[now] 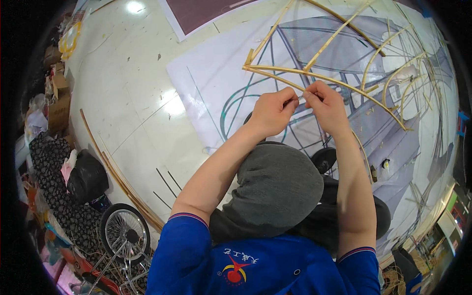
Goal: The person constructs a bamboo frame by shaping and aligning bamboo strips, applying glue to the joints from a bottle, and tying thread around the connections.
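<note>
A frame of pale bamboo strips (324, 77) spreads over a large printed sheet with drawn lines (196, 83), in front of me and to the right. A thinner bamboo strip (276, 77) slants from the frame's left corner down to my fingertips. My right hand (327, 107) pinches at the end of this strip, thumb against curled fingers. Close beside it, my left hand (276, 112) is also closed in a pinch. Whatever sits between the left fingertips is too small to make out. Both hands are just beyond my bent knee.
Long bamboo strips (130, 189) and several thin dark rods (168, 182) lie on the tiled floor at left. Beyond them are a spoked wheel (125, 233), a black plastic bag (87, 177) and cardboard boxes (59, 110). Bamboo hoops (388, 81) rise at right.
</note>
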The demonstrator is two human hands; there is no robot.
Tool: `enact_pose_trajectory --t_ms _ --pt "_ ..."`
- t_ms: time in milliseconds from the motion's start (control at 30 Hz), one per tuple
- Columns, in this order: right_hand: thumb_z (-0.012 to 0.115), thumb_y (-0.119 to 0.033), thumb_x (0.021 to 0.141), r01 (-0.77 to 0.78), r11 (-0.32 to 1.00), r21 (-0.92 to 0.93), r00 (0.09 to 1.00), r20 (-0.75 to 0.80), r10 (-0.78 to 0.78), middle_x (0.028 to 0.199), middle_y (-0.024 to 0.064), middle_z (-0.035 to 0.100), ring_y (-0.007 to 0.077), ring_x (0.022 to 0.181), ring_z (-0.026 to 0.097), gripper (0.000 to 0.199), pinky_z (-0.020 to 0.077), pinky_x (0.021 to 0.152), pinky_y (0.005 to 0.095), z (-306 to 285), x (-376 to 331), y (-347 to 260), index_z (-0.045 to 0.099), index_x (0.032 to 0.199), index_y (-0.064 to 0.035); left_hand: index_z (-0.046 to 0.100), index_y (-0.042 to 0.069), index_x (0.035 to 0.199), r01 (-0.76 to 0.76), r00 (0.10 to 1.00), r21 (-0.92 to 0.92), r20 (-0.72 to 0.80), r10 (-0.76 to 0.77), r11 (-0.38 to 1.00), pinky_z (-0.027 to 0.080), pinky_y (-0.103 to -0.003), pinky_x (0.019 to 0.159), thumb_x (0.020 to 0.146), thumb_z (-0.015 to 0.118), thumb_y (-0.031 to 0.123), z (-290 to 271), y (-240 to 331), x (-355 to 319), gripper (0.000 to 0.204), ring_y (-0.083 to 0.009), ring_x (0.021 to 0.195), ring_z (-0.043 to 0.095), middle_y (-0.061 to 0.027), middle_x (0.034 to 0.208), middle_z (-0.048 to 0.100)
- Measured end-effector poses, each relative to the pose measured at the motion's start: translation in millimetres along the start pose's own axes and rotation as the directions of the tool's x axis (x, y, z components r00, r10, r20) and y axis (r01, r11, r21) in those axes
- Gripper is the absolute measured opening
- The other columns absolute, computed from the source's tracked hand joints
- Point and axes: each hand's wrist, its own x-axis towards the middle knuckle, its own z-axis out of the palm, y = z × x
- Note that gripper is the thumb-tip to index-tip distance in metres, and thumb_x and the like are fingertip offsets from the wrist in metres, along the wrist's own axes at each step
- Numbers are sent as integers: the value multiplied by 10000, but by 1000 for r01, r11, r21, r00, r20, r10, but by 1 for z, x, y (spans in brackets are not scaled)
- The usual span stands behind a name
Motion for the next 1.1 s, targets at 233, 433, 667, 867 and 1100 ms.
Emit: enact_pose_trajectory --t_ms 233,433,667,867,1100 --pt "664 -198 957 -4 971 -241 986 -161 -36 935 120 723 257 842 693 234 547 776 354 -11 10 65 664 1092 -7 678 35 978 -295 901 191 -270 339 936 500 -332 622 933 672 85 -3 -9 -1 68 -232 689 649 -92 901 707" --pt "618 -232 976 159 747 -646 960 -77 -271 1122 177 698 388 1030 651 295 523 890 485 1 12 105 651 1192 -34 659 63 970 -303 821 492 -299 486 816 564 -372 654 924 664 78 1 -3 30 49 -299 778 713 -68 1183 720" --pt "635 -256 979 137 814 -564 980 -43 -195 988 169 705 386 935 669 213 522 782 489 -18 16 96 615 1032 -51 644 72 995 -227 844 563 -293 448 795 575 -379 653 938 644 91 0 -19 41 60 -300 785 723 -64 1175 734" --pt "673 -239 957 144 822 -551 971 -82 -225 864 144 687 390 802 664 197 517 712 471 -54 5 49 615 990 -54 598 82 984 -270 823 505 -320 469 820 571 -438 603 901 631 72 -1 -17 41 90 -356 719 705 -83 1139 726" --pt "735 -190 894 309 643 -701 862 -79 -501 907 97 652 333 805 657 143 519 697 442 -69 6 21 656 912 -73 661 77 1072 -317 799 480 -329 503 818 561 -379 616 947 649 75 2 -16 43 125 -321 767 714 -103 1037 735"
